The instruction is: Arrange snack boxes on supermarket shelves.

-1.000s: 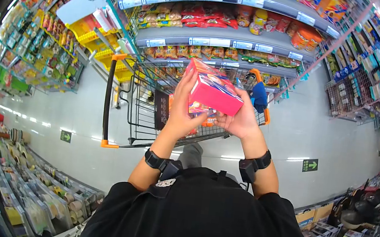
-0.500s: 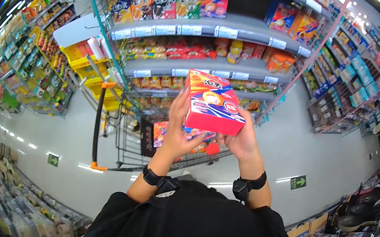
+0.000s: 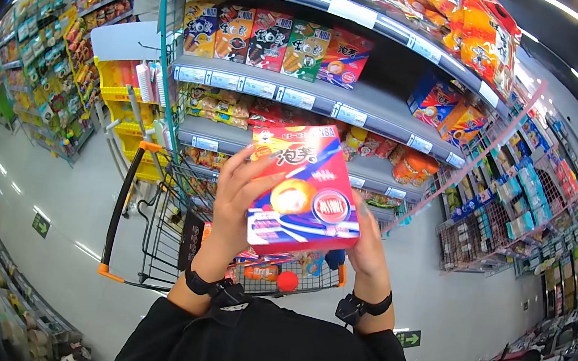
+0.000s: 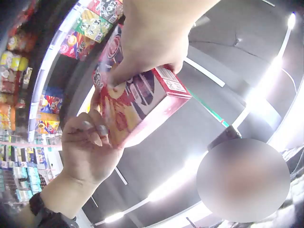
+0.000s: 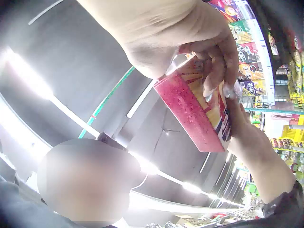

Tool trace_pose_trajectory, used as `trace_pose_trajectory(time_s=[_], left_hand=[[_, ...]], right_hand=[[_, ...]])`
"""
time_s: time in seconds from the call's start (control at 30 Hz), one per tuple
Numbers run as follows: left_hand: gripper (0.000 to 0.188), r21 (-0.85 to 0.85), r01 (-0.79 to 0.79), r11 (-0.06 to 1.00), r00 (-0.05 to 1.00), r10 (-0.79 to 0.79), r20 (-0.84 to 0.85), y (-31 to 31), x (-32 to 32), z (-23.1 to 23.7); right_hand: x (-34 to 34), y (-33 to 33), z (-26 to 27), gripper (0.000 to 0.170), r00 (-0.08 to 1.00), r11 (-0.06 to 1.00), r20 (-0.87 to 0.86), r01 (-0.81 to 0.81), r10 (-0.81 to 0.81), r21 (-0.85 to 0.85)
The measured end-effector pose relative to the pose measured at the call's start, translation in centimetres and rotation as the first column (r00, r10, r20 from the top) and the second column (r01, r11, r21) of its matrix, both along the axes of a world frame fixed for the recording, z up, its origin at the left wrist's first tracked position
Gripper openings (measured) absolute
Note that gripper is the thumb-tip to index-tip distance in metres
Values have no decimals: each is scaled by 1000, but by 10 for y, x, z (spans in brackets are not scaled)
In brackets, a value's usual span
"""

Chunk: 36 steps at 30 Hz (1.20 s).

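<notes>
In the head view a pink-and-purple snack box (image 3: 308, 190), printed with a round puff and large characters, is held up between both hands, its printed face toward the head camera. My left hand (image 3: 238, 192) grips the box's left side, fingers bent over the front. The right hand (image 3: 366, 245) holds the lower right side, most of its fingers hidden behind the box. From the left wrist, the box (image 4: 130, 102) shows a pale side and a red-edged end, with the right hand's curled fingers (image 4: 97, 135) against it. The right wrist view shows the pink side of the box (image 5: 192, 111).
Beneath the hands stands a wire shopping cart (image 3: 165, 259) with colourful packages and a red round thing (image 3: 287, 281) inside. Ahead, a shelf (image 3: 279, 91) carries a row of snack boxes (image 3: 271, 41), one matching the held one, with bagged snacks (image 3: 486, 42) above. Yellow bins (image 3: 122, 115) stand left.
The box has tipped so its printed front faces the head camera more fully. The left hand's fingers now lie over the front. The head view has risen, showing more upper shelves.
</notes>
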<state>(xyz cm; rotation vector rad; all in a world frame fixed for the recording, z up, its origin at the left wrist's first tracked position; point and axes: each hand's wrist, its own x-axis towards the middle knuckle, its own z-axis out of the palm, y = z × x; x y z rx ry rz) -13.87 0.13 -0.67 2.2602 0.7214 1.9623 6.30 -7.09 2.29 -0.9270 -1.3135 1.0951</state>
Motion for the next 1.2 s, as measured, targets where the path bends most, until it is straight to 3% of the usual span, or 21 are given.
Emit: trace_pose_trajectory(time_s=[0.03,0.07,0.13,0.2,0.23,0.27,0.33,0.4,0.47,0.57,0.6,0.73,0.8,0.83,0.87,0.93,1.03,1.07,1.1,1.13,1.2], left_hand=[[48,-27,-10,1000,1000,10,13,5,-1,-4],[47,-46,87,995,990,-82,114,12,0,-6],[50,-97,180,979,961,-153,231,24,4,-16],[53,-151,197,969,958,-157,241,27,13,-16],[55,-170,193,966,963,-153,222,27,17,-12],[56,-189,186,964,968,-147,202,27,21,-11],[56,-201,203,958,970,-168,177,30,31,-14],[55,-199,225,954,967,-194,166,34,46,-15],[49,-231,223,947,967,-184,175,36,67,-15],[46,-332,180,926,973,-118,199,34,98,-18],[46,-386,170,907,974,-97,203,32,109,-14],[50,-455,59,888,989,9,146,36,138,-19],[50,-543,79,836,987,9,158,32,146,-15],[50,-536,65,842,989,16,145,29,150,-15],[50,-528,50,848,991,22,131,27,151,-15],[50,-507,6,862,995,43,85,24,151,-17],[51,-561,-44,826,993,100,70,20,148,-25],[51,-542,-144,828,987,159,-19,20,144,-27],[51,-546,-143,825,986,164,-11,19,142,-26],[51,-548,-141,825,986,169,0,18,142,-24],[51,-575,-147,805,984,180,1,17,140,-22]], right_hand=[[10,10,-2,52,974,991,212,47,-73,126],[19,18,-2,54,901,964,400,66,-169,257],[20,7,30,54,851,908,437,101,-290,406],[26,-17,53,51,962,880,229,25,-151,475],[29,-25,59,47,993,840,99,-104,61,532],[32,-34,64,43,955,773,-6,-238,298,588],[36,-36,79,31,729,452,72,-495,681,742],[46,-32,97,22,466,165,215,-648,858,744],[62,-18,116,16,242,-11,331,-792,912,611],[92,-8,119,29,174,-89,447,-857,878,507],[98,-3,115,17,119,-100,391,-863,912,495],[148,11,106,23,427,226,453,-873,783,432],[154,9,98,22,646,337,481,-741,592,581],[154,6,94,22,742,377,469,-657,480,653],[152,6,91,22,798,314,456,-583,393,749],[153,9,87,21,888,307,366,-443,277,842],[149,9,81,24,948,222,276,-238,-157,945],[145,8,77,26,924,185,218,-166,-313,969],[142,7,74,29,875,136,153,-101,-460,986],[145,7,71,38,856,122,157,-110,-493,986],[148,5,74,31,865,254,226,-120,-448,960]])
